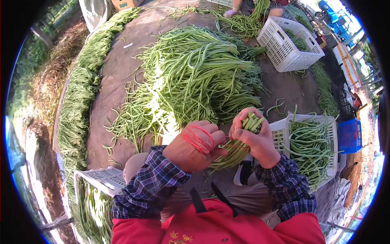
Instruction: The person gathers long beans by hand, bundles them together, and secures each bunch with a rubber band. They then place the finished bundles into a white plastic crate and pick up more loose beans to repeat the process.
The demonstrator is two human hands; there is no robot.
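Note:
My right hand [256, 136] is wrapped round a bundle of long green beans [231, 154], whose cut ends stick up between thumb and fingers. Several loops of red string [198, 139] circle the palm of my left hand [193, 146]. Its fingers are curled against the bundle's left side, and a thin red strand crosses the beans beside them. The fingertips partly hide where the strand is held. Just beyond both hands lies a large heap of long beans [199, 73] on a brown ground sheet [111, 110].
White crates of beans stand at right [334, 142], far right [280, 61] and lower left [101, 189]. A long row of beans [79, 89] runs along the left side. A blue crate [350, 136] sits at the right edge. Another person's leg and foot [231, 13] show at the top.

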